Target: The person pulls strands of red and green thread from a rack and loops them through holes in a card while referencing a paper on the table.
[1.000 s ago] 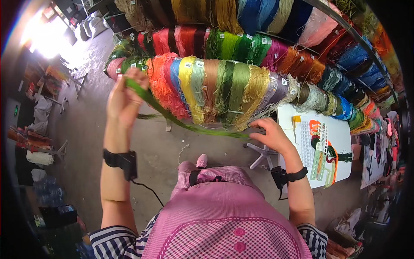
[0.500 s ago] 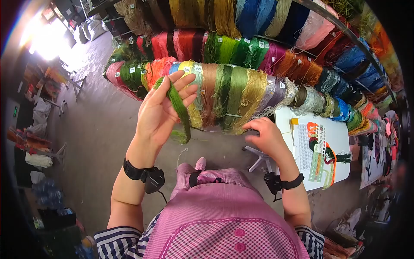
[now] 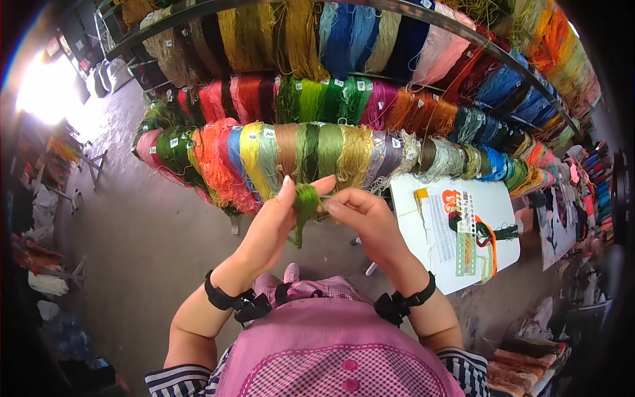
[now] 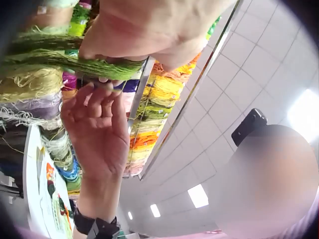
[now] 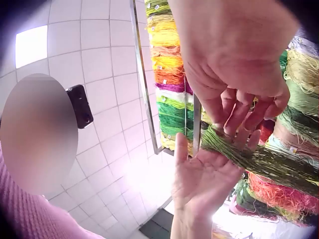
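A skein of green embroidery thread [image 3: 305, 202] lies across the fingers of my left hand [image 3: 264, 228], its loose end hanging below. In the right wrist view, the left palm [image 5: 207, 181] faces up with the thumb standing away from the skein [image 5: 249, 157]. My right hand [image 3: 370, 221] comes in from the other side and pinches strands at the skein's edge between thumb and fingertips. The left wrist view has the curled right fingers [image 4: 99, 99] right under the looped end of the green thread [image 4: 107, 68].
Racks of colourful thread hanks [image 3: 324, 152] with small labels span the space ahead, with a metal rail [image 3: 218, 8] above. At right, a white table [image 3: 410, 218] bears a printed sheet and a thread sample card [image 3: 466, 248]. Grey floor [image 3: 152, 278] lies below.
The stretched skein was gathered onto the left hand, which moved right to the middle. My right hand came left and now pinches its strands. The head view shifted slightly.
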`<state>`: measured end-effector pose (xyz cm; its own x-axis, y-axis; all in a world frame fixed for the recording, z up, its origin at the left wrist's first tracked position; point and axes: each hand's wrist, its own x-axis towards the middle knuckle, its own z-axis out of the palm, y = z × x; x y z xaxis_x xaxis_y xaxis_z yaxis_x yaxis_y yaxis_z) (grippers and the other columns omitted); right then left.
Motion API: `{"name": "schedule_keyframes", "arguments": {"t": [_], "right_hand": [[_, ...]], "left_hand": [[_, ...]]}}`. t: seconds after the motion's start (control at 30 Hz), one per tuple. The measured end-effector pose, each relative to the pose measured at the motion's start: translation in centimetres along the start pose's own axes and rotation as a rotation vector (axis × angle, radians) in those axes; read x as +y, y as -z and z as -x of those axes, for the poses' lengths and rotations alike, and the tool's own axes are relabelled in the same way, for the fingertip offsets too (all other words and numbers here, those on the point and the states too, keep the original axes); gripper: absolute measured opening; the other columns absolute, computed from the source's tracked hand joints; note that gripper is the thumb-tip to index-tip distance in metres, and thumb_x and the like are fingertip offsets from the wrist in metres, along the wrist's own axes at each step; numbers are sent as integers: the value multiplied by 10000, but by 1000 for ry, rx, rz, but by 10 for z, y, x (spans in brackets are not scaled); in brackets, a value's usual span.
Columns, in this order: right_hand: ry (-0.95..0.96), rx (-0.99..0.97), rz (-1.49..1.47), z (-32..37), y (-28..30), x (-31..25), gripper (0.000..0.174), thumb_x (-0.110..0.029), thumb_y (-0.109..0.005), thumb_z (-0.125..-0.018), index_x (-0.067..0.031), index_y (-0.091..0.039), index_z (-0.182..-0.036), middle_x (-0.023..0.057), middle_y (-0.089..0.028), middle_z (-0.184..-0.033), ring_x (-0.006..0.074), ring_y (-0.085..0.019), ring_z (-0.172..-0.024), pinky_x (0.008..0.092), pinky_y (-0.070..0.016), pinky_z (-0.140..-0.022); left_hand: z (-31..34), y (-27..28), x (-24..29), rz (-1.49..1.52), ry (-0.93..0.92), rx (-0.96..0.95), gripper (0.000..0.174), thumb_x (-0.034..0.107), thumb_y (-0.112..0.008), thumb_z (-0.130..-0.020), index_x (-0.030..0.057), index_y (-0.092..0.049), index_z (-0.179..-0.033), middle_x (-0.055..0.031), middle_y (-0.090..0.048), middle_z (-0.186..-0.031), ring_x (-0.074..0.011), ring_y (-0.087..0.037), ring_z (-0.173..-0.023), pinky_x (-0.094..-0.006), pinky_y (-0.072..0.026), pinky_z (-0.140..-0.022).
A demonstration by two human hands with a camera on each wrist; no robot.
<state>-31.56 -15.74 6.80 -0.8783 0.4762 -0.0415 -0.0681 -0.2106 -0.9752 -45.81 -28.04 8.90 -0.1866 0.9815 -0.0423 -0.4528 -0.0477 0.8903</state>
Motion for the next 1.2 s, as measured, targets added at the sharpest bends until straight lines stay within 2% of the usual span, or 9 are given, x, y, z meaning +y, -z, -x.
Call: {"name": "schedule_keyframes", "arguments": {"t": [0.13, 0.2, 0.33, 0.4, 0.43, 0.53, 0.67, 0.87, 1.2], "right_hand": [[-37, -31, -163, 0, -3, -2, 170, -165, -632, -934, -17, -636, -1017, 35, -662, -942, 85, -590, -911, 246, -456, -847], [-38, 62, 16, 3, -16, -10, 122, -163, -615, -941, -48, -621, -983, -9, -640, -909, 70, -566, -849, 235, -429, -816], [74, 12, 89, 0, -8, 1, 119, -136, -630, -935, -31, -637, -990, 8, -651, -965, 58, -578, -913, 223, -454, -833], [10, -24, -105, 1, -7, -4, 125, -122, -636, -930, -24, -650, -1006, -11, -650, -954, 48, -582, -893, 210, -459, -816], [12, -27, -103, 3, -7, -6, 125, -122, -636, -930, -24, -650, -1006, -11, -650, -954, 48, -582, -893, 210, -459, -816], [-33, -18, -92, 6, -10, -10, 117, -113, -636, -928, -18, -650, -996, -9, -658, -937, 46, -592, -868, 200, -464, -801], [-4, -10, -94, 8, -14, -11, 128, -109, -632, -928, -11, -648, -1008, 4, -670, -934, 52, -601, -868, 199, -469, -798], [22, -27, -123, 3, -18, -15, 175, -134, -651, -919, -3, -660, -1034, 6, -669, -933, 62, -594, -895, 222, -462, -827], [45, 7, -50, 3, -17, -12, 108, -124, -699, -883, -33, -691, -942, -39, -634, -870, 30, -526, -798, 196, -409, -720]], "left_hand": [[-2, 4, 5, 103, 42, 75, 710, 514, -206, -1034, -64, -389, -1405, -134, -447, -1445, -190, -456, -1289, -327, -329, -1109], [-2, -1, 4, 311, -5, -12, 690, 497, -225, -1039, -60, -362, -1423, -121, -481, -1418, -176, -493, -1248, -320, -364, -1079], [0, -1, 4, 274, -12, 3, 693, 514, -230, -1031, -42, -396, -1411, -147, -518, -1384, -207, -566, -1172, -363, -375, -1081], [4, 8, 11, -200, 83, 94, 551, 393, -386, -1034, -62, -515, -1316, -152, -601, -1281, -189, -604, -1111, -333, -449, -1011], [5, 10, 9, -238, 14, 168, 373, 247, -573, -974, -77, -647, -1143, -112, -690, -1089, -122, -630, -998, -267, -487, -912], [4, 12, 13, -62, -22, 217, 264, 145, -592, -948, -66, -661, -1091, -136, -699, -1081, -133, -661, -924, -249, -525, -823], [9, 8, 10, -280, -116, 199, 244, 160, -589, -947, -45, -679, -1046, -166, -685, -1103, -155, -661, -940, -285, -529, -838], [11, 8, 17, 7, -42, 212, 251, 149, -588, -945, -27, -678, -1100, -136, -669, -1163, -132, -639, -983, -277, -509, -867], [11, 8, 9, -159, -140, 223, 272, 154, -568, -966, -28, -671, -1139, -104, -669, -1166, -112, -621, -1015, -256, -492, -887]]}}
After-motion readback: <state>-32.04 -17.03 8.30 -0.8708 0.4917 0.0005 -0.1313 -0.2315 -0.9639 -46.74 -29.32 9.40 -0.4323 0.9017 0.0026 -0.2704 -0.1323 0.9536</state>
